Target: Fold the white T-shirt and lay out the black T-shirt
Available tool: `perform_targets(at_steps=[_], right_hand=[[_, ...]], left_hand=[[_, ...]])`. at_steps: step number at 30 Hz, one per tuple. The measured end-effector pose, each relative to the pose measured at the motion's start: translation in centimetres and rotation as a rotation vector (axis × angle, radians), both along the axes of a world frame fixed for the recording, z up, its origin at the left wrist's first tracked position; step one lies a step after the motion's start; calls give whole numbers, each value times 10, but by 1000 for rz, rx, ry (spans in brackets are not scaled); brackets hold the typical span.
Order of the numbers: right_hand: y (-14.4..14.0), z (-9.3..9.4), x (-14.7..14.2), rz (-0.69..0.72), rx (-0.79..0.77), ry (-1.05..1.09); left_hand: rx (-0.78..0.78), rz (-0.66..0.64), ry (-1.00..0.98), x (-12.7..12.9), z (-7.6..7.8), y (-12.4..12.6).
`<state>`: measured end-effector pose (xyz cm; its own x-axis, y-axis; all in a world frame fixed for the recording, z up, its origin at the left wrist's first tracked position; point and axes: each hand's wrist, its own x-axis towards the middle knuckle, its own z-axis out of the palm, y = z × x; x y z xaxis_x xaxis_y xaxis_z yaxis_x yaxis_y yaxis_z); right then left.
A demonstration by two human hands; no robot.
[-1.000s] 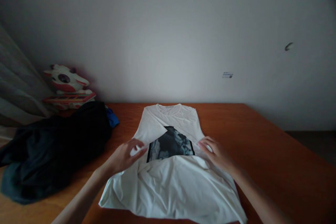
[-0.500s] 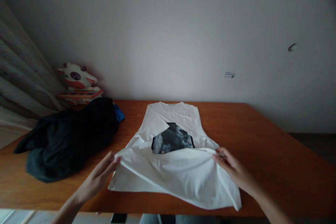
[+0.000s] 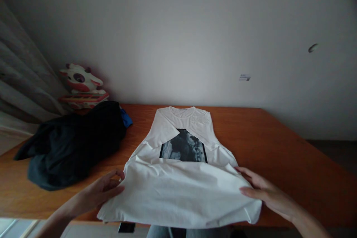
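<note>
A white T-shirt (image 3: 173, 189) with a dark picture print (image 3: 184, 147) lies on the wooden table, its neckline toward the wall. Both sleeves are folded inward over the front, and the lower part bunches in a crease across the print's bottom edge. At the shirt's left side, my left hand (image 3: 104, 189) has thumb and fingers apart, touching the fabric edge. My right hand (image 3: 259, 186) rests against the right side, its thumb lying on the cloth and its fingers spread. The hem reaches the table's near edge.
A dark garment heap (image 3: 75, 145) lies on the left of the table (image 3: 267, 145), with a bit of blue cloth (image 3: 126, 118) beside it. Behind stands a cow-shaped toy keyboard (image 3: 83, 85). A curtain (image 3: 25, 78) hangs at left, and a wall (image 3: 178, 37) backs the table.
The shirt's lower part has come down flatter and nearer to me, its hem now straighter. Both hands have loosened from the cloth and moved slightly outward and toward me.
</note>
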<state>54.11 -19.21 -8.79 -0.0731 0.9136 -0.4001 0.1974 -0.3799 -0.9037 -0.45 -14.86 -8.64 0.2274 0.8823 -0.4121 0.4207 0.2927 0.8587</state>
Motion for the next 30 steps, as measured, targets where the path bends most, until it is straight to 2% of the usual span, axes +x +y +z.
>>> perform_targets(at_steps=[5, 9, 13, 16, 18, 22, 24, 26, 28, 30], right_hand=[[8, -7, -19, -114, 45, -41], [19, -12, -28, -148, 65, -178], [27, -14, -21, -56, 198, -249], [26, -17, -13, -81, 290, -236], [24, -21, -11, -125, 314, -192], [22, -21, -14, -89, 241, -129], [22, -17, -15, -44, 174, -120], [22, -11, -14, -24, 169, -102], [22, -6, -10, -49, 235, -63], [23, -3, -5, -102, 310, -32]], left_hand=[[57, 181, 47, 13, -1, 29], [180, 109, 159, 30, -1, 50], [399, 47, 105, 31, 9, 50], [545, 152, -22, 24, 13, 42], [513, 228, -131, 21, 11, 38], [222, 325, -302, 23, 5, 36], [73, 315, -291, 22, 4, 39], [-15, 244, -257, 18, 6, 42], [18, 178, -205, 11, 8, 47], [153, 142, -123, 5, 11, 52]])
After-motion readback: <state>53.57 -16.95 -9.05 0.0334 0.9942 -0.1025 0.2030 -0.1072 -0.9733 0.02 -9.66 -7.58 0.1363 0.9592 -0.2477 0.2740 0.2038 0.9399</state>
